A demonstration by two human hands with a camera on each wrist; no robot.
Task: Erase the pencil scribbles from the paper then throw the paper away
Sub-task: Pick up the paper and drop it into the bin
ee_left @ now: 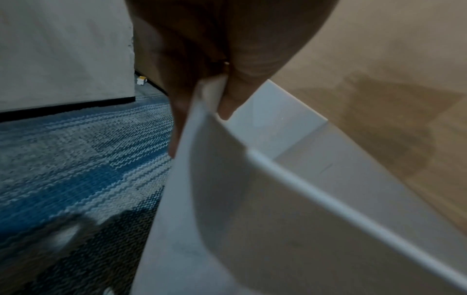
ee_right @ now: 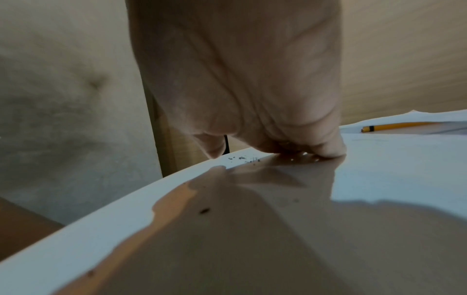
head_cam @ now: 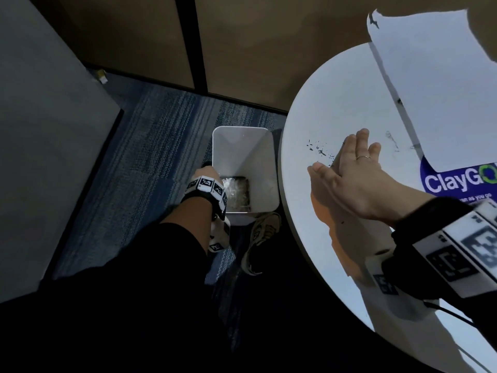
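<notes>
Left hand (ee_left: pixel 215 59): your grip pinches the bin (head_cam: pixel 243 146) rim, beside the bench (head_cam: pixel 336 103). Right hand (head_cam: pixel 352 179): flat, released, sweeping crumbs (head_cam: pixel 318 149) toward the edge. Paper (head_cam: pixel 443 90): on bench, far right, not yet binned; erasing apparently finished.

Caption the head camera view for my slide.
Left hand grips the bin rim; right hand sweeps eraser crumbs across the table.

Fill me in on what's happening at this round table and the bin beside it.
The person's left hand grips the rim of the white plastic waste bin on the blue carpet, beside the round white table. The right hand, fingers straight, lies flat on the tabletop next to dark eraser crumbs near the edge. The white sheet of paper is still on the table, not yet binned.
</notes>
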